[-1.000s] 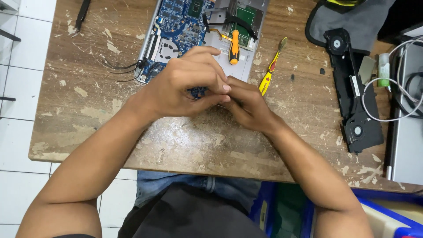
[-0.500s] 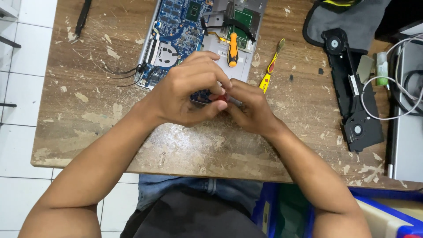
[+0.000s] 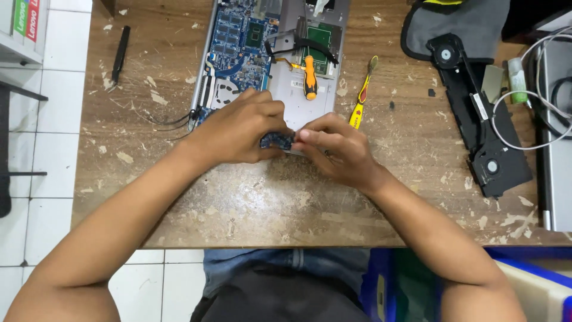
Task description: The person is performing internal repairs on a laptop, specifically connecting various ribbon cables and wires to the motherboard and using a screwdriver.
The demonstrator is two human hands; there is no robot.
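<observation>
My left hand (image 3: pixel 241 128) and my right hand (image 3: pixel 336 149) meet over the near edge of an opened laptop base (image 3: pixel 298 98) with a blue circuit board (image 3: pixel 235 45) showing. Both hands pinch a small blue circuit board piece (image 3: pixel 275 141) between their fingertips. An orange-handled screwdriver (image 3: pixel 310 77) lies on the silver base just beyond my fingers. A yellow tool with a brush-like tip (image 3: pixel 362 95) lies on the wooden table (image 3: pixel 179 191) to the right of the laptop.
A black speaker assembly (image 3: pixel 482 119) lies at the right, beside a grey pouch (image 3: pixel 471 24) and white cables (image 3: pixel 536 89). A black pen-like tool (image 3: pixel 120 53) lies far left. Thin black wires (image 3: pixel 164 122) trail from the laptop's left side. Blue bins (image 3: pixel 465 286) sit below the table edge.
My hands have parted slightly, so the small blue board between the fingertips now shows. The view has shifted a little, with the laptop lower in the picture.
</observation>
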